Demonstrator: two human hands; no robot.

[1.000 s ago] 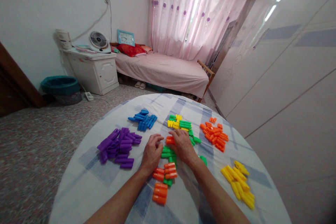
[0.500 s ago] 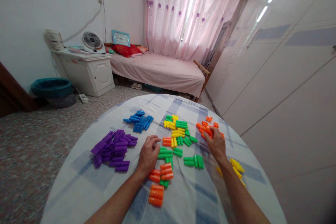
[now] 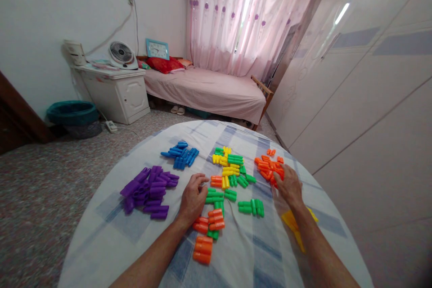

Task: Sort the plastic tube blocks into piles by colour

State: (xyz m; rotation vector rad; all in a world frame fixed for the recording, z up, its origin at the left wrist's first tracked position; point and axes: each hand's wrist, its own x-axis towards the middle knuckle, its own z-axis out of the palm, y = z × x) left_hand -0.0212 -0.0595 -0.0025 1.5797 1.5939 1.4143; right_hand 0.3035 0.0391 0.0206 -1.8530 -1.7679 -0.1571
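My left hand [image 3: 194, 195] rests on the cloth with loosely bent fingers and nothing visible in it. It lies beside linked green plastic bullet-shaped building pieces [image 3: 214, 196]. Orange linked pieces [image 3: 203, 250] lie nearer me, by my left forearm. My right hand [image 3: 289, 184] is at the right side of a pile of orange bullet-shaped pieces [image 3: 266, 167]. Its thumb and fingers are apart, with the fingertips touching the pile's edge. Linked yellow and green pieces [image 3: 231, 170] stretch across the middle, and a green group [image 3: 251, 207] sits between my hands.
Purple pieces [image 3: 148, 189] are heaped at the left, with blue pieces [image 3: 182, 155] behind them. Yellow pieces [image 3: 293, 225] lie partly hidden under my right forearm. A checked cloth [image 3: 236, 256] covers the round table. A bed [image 3: 209, 85] and a wardrobe [image 3: 364, 112] stand beyond.
My right hand has shifted right and slightly toward me, from over the orange pile to its right edge. My left hand stays in place. The view has turned slightly.
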